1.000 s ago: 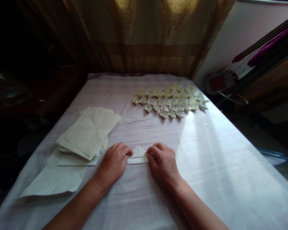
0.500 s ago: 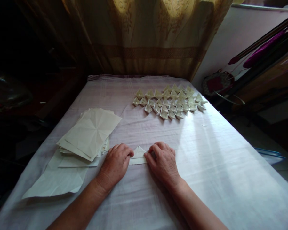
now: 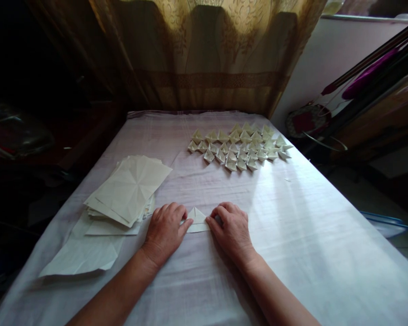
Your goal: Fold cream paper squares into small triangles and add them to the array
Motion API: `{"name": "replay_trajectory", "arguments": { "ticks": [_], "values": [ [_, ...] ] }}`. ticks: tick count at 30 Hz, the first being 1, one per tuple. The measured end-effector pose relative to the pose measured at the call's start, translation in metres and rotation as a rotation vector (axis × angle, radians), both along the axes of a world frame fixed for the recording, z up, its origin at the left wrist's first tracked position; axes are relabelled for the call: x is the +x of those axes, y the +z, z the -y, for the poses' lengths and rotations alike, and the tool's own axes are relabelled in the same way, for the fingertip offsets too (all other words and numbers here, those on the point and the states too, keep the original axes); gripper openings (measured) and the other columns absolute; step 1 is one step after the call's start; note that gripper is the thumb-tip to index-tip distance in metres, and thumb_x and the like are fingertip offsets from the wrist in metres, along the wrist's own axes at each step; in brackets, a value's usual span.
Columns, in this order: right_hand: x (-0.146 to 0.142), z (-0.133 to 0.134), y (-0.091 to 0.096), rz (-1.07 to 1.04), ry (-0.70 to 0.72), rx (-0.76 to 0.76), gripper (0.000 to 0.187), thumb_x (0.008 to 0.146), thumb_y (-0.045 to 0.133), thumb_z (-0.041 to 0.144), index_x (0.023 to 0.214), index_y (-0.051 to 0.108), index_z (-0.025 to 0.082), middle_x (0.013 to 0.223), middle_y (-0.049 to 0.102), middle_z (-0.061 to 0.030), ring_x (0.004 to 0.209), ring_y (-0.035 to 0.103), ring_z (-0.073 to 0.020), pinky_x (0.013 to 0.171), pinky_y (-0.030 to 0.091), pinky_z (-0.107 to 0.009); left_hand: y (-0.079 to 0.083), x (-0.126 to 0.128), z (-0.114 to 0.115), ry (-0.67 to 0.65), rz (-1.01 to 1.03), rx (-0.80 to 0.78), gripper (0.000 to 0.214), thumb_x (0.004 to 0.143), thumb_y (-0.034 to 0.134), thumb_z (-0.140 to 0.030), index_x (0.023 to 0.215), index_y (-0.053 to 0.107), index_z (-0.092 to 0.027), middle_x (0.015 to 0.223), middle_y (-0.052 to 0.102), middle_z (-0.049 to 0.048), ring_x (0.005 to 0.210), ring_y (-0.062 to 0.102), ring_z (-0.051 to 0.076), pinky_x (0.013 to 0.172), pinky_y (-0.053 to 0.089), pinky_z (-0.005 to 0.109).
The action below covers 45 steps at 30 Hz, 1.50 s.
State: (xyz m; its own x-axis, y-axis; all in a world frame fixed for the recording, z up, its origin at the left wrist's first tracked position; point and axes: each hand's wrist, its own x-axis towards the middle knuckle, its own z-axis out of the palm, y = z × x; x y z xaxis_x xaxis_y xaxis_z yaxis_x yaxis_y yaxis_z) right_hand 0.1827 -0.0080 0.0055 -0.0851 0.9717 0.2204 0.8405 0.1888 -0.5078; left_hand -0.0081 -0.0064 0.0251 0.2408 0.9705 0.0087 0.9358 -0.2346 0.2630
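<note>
Pressing the folded paper (image 3: 196, 219) flat on the near tabletop (image 3: 309, 217), left hand (image 3: 165, 228) and right hand (image 3: 231, 228) sit fingers-together on its ends; light, thin, creases easily, so I'd hold the corners.

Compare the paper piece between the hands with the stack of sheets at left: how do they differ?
The paper piece is small and folded to a peaked triangle; the stack of sheets is much larger, flat, only creased. The piece is single, with the left hand and right hand touching its ends; the stack is many sheets, untouched. Both are pale paper on the white cloth.
</note>
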Motion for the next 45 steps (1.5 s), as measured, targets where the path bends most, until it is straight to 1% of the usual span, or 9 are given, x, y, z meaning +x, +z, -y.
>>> {"name": "replay_trajectory", "arguments": {
  "ticks": [6, 15, 18, 23, 30, 33, 37, 41, 45],
  "values": [
    [0.007, -0.003, -0.002, -0.038, 0.054, -0.014, 0.006, 0.084, 0.067, 0.023, 0.078, 0.068, 0.022, 0.09, 0.066, -0.0014, 0.088, 0.059, -0.0188, 0.081, 0.034, -0.032, 0.001, -0.014, 0.004, 0.024, 0.034, -0.039, 0.005, 0.09, 0.059, -0.022, 0.085, 0.061, -0.021, 0.09, 0.064, 0.0026, 0.089, 0.059, 0.023, 0.082, 0.041, 0.036],
    [0.009, -0.003, -0.005, -0.042, 0.063, 0.014, 0.009, 0.085, 0.064, 0.025, 0.078, 0.068, 0.023, 0.09, 0.067, -0.0017, 0.087, 0.059, -0.0191, 0.08, 0.033, -0.033, 0.002, -0.02, 0.0, 0.034, 0.113, -0.082, 0.011, 0.087, 0.055, -0.013, 0.085, 0.062, -0.022, 0.091, 0.067, 0.0016, 0.091, 0.061, 0.02, 0.083, 0.041, 0.034],
    [0.008, -0.003, -0.006, -0.056, 0.058, 0.027, 0.01, 0.085, 0.064, 0.026, 0.077, 0.068, 0.023, 0.09, 0.067, -0.0019, 0.087, 0.059, -0.0192, 0.08, 0.033, -0.033, 0.006, -0.016, -0.002, 0.056, 0.121, -0.088, 0.013, 0.087, 0.054, -0.014, 0.09, 0.064, -0.022, 0.095, 0.068, 0.0017, 0.092, 0.062, 0.019, 0.084, 0.042, 0.033],
    [0.008, -0.003, -0.006, -0.06, 0.05, 0.034, 0.008, 0.084, 0.066, 0.024, 0.077, 0.067, 0.022, 0.089, 0.067, -0.0017, 0.087, 0.059, -0.0195, 0.082, 0.033, -0.034, 0.01, 0.002, -0.005, 0.056, 0.077, -0.05, 0.017, 0.085, 0.066, -0.032, 0.099, 0.064, -0.021, 0.103, 0.067, 0.0049, 0.099, 0.061, 0.024, 0.088, 0.044, 0.037],
    [0.01, 0.0, -0.009, -0.071, 0.079, 0.075, 0.01, 0.086, 0.063, 0.026, 0.077, 0.067, 0.023, 0.09, 0.067, -0.0022, 0.086, 0.059, -0.0195, 0.082, 0.035, -0.035, 0.012, 0.011, -0.016, 0.03, 0.089, -0.125, 0.016, 0.081, 0.07, -0.028, 0.091, 0.059, -0.022, 0.1, 0.066, 0.0028, 0.097, 0.06, 0.023, 0.085, 0.042, 0.036],
    [0.01, 0.002, -0.009, -0.085, 0.093, 0.087, 0.01, 0.087, 0.062, 0.027, 0.079, 0.066, 0.023, 0.091, 0.067, -0.0024, 0.086, 0.059, -0.0195, 0.083, 0.037, -0.035, 0.009, 0.011, -0.019, 0.006, 0.139, -0.149, 0.015, 0.081, 0.068, -0.025, 0.089, 0.055, -0.023, 0.096, 0.065, 0.001, 0.093, 0.06, 0.021, 0.083, 0.042, 0.035],
    [0.01, 0.003, -0.008, -0.085, 0.086, 0.112, 0.007, 0.088, 0.06, 0.026, 0.085, 0.066, 0.024, 0.093, 0.067, -0.003, 0.089, 0.06, -0.0204, 0.083, 0.039, -0.036, -0.003, 0.009, -0.016, -0.019, 0.244, -0.111, 0.016, 0.081, 0.068, -0.02, 0.088, 0.054, -0.023, 0.089, 0.066, -0.001, 0.088, 0.06, 0.02, 0.081, 0.042, 0.035],
    [0.012, 0.004, -0.011, -0.09, 0.108, 0.141, 0.006, 0.089, 0.061, 0.027, 0.092, 0.066, 0.024, 0.096, 0.067, -0.0036, 0.089, 0.06, -0.0209, 0.081, 0.041, -0.036, -0.014, 0.007, -0.012, -0.024, 0.363, -0.07, 0.039, 0.078, 0.07, -0.015, 0.112, 0.057, -0.026, 0.096, 0.07, -0.0002, 0.091, 0.062, 0.021, 0.086, 0.043, 0.036],
    [0.012, 0.006, -0.011, -0.082, 0.113, 0.128, 0.012, 0.089, 0.061, 0.026, 0.1, 0.066, 0.025, 0.1, 0.067, -0.0049, 0.093, 0.061, -0.0217, 0.084, 0.042, -0.037, -0.011, 0.006, -0.013, -0.041, 0.375, -0.088, 0.038, 0.077, 0.068, -0.014, 0.113, 0.062, -0.027, 0.095, 0.071, 0.0003, 0.09, 0.064, 0.021, 0.086, 0.044, 0.037]
  ]
}}
